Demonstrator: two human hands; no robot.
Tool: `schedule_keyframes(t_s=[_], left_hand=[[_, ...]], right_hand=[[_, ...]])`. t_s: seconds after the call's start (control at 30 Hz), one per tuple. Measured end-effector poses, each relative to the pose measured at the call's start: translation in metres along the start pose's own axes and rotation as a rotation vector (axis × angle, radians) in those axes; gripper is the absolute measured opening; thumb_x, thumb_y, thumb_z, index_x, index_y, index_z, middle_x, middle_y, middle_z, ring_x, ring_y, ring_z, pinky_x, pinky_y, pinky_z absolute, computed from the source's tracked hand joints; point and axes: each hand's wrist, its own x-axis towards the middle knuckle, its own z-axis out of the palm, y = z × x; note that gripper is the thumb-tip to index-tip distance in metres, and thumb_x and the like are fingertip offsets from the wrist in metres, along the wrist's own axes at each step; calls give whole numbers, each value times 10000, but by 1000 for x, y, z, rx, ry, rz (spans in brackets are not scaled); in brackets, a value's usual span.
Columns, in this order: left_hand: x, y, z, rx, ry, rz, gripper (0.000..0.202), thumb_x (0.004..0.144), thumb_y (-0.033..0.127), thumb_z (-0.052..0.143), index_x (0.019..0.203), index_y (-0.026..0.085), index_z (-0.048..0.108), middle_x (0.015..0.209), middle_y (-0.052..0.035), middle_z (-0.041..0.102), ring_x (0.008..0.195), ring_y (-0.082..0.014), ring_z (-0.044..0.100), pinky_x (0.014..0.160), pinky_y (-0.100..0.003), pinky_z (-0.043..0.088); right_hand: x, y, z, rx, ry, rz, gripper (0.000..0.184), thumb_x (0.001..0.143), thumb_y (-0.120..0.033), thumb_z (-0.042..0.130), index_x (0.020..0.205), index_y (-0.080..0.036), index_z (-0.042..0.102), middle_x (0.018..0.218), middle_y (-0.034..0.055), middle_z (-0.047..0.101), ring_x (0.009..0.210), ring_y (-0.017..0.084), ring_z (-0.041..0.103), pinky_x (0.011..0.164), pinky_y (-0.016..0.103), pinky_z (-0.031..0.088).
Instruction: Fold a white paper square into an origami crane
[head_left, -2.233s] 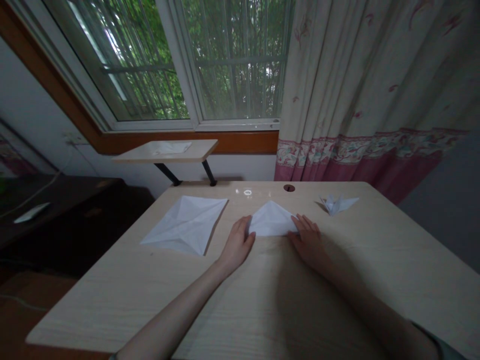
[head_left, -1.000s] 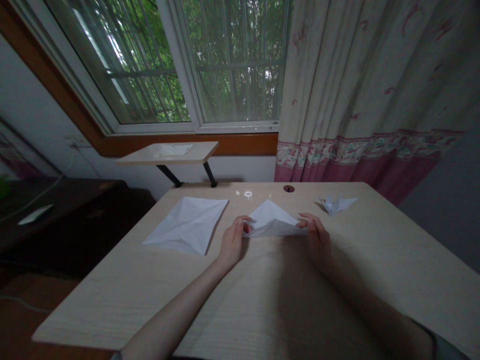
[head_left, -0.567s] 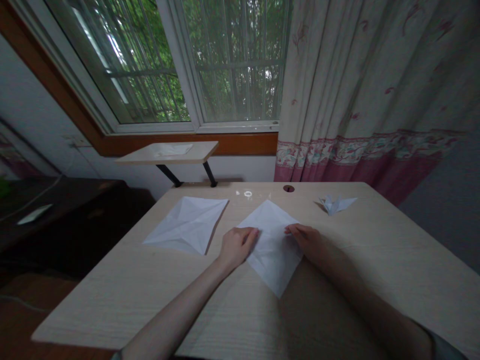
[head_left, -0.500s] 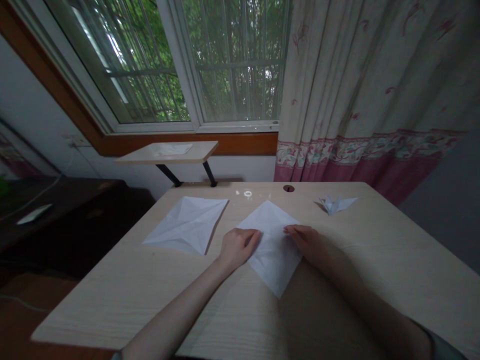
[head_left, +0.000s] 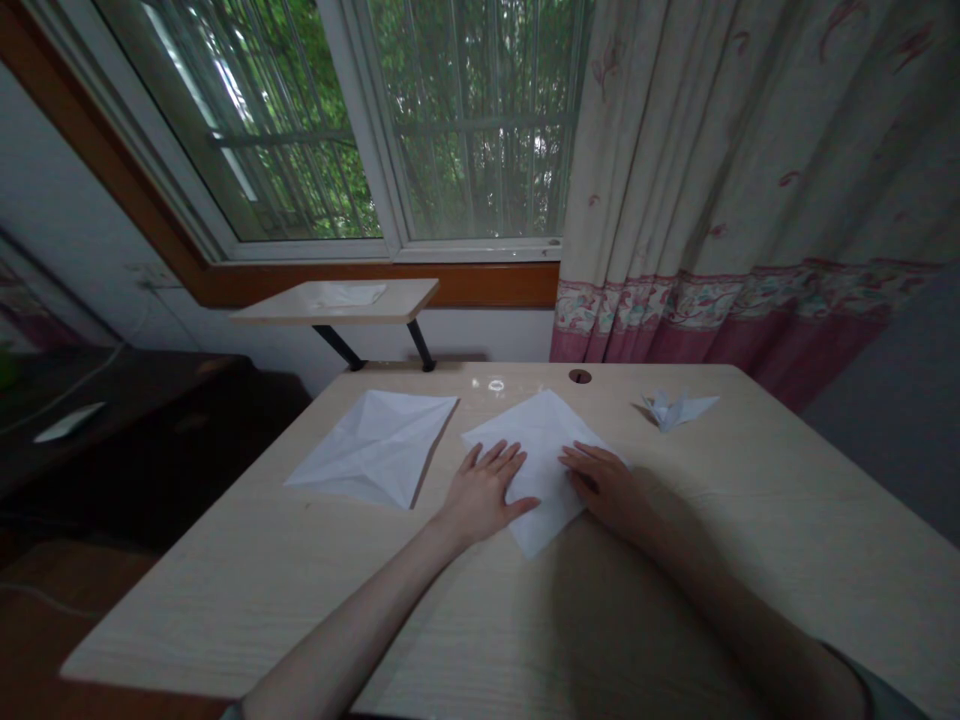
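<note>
A white sheet of paper (head_left: 547, 430) lies on the wooden desk (head_left: 420, 640), one corner pointing away from me and one towards me. My left hand (head_left: 487, 495) rests on its left part, fingers spread and thumb stretched to the right. On the right part sits my right hand (head_left: 604, 485), palm down, fingers extended over the paper and partly in shadow. Left of it is another creased white sheet (head_left: 379, 445), its right edge lifted a little. A folded paper crane (head_left: 675, 408) stands at the back right.
A raised shelf (head_left: 285, 305) on black legs holds a flat white paper (head_left: 351, 294) at the back left. A round cable hole (head_left: 580, 377) lies near the rear edge. Behind are a window and a curtain (head_left: 675, 180); a dark table (head_left: 150, 430) stands left.
My hands have gone from pinched fingers at the sheet's sides to lying flatter on it with the fingers opened out. The sheet has turned slightly and shifted away from me.
</note>
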Motion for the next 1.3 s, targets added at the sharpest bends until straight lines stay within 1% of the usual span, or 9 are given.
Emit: schedule_keyframes(t_s=[0.17, 0.33, 0.57, 0.73, 0.9, 0.97, 1.07, 1.2, 1.3], left_hand=[[2, -4, 4, -18, 9, -31, 550, 889, 545, 604, 1368, 284, 540, 1458, -78, 508, 1401, -294, 403, 1173, -539, 258], [4, -6, 3, -36, 74, -43, 417, 922, 457, 595, 1300, 283, 600, 1432, -72, 539, 1370, -288, 444, 1152, -542, 304], [3, -9, 4, -2, 134, -81, 303, 943, 306, 588, 1239, 270, 642, 1382, -54, 589, 1283, -270, 522, 1093, -491, 401], [4, -11, 3, 24, 169, -129, 245, 939, 231, 577, 1156, 261, 686, 1338, -53, 621, 1228, -273, 555, 1053, -479, 443], [4, -10, 2, -40, 161, -51, 251, 946, 149, 524, 1125, 212, 688, 1315, -66, 631, 1203, -234, 579, 1039, -410, 483], [4, -7, 1, -90, 145, 0, 247, 960, 166, 508, 1141, 200, 673, 1327, -72, 622, 1210, -214, 582, 1047, -379, 484], [2, 1, -3, -140, 125, 21, 216, 970, 299, 540, 1128, 207, 656, 1319, -61, 628, 1197, -203, 597, 1047, -372, 487], [2, 11, -11, -144, 99, 66, 294, 859, 448, 691, 1025, 210, 638, 1308, -51, 636, 1187, -230, 597, 1021, -391, 499], [2, 12, -13, -152, 97, 91, 281, 821, 450, 733, 914, 211, 618, 1281, -43, 652, 1147, -228, 615, 991, -380, 510]], right_hand=[[2, -4, -3, -47, -81, -30, 370, 930, -200, 457, 1226, -263, 669, 1312, 63, 642, 1276, 235, 549, 1108, 535, 382], [1, -7, -5, -84, -142, -43, 466, 927, -130, 385, 1315, -267, 603, 1408, 58, 563, 1328, 207, 494, 1138, 518, 339], [0, -15, -9, -139, -172, -63, 393, 963, -270, 449, 1325, -233, 596, 1416, 87, 554, 1308, 241, 511, 1092, 495, 379], [-1, -21, -14, -158, -210, -83, 403, 933, -275, 502, 1324, -242, 593, 1422, 99, 546, 1306, 266, 513, 1057, 522, 396], [0, -23, -17, -162, -216, -64, 376, 938, -264, 507, 1298, -249, 616, 1394, 96, 572, 1284, 252, 538, 1055, 498, 405], [0, -23, -17, -166, -215, -59, 361, 944, -268, 510, 1284, -239, 628, 1377, 97, 587, 1270, 250, 552, 1055, 482, 411], [0, -22, -16, -174, -208, -54, 342, 956, -280, 509, 1267, -229, 642, 1355, 95, 606, 1247, 254, 571, 1051, 479, 419], [0, -19, -15, -165, -191, -51, 329, 975, -296, 481, 1244, -231, 659, 1320, 88, 634, 1227, 253, 587, 1044, 476, 430], [-1, -17, -15, -145, -162, -63, 325, 980, -306, 471, 1226, -239, 672, 1302, 84, 647, 1216, 251, 595, 1038, 474, 439]])
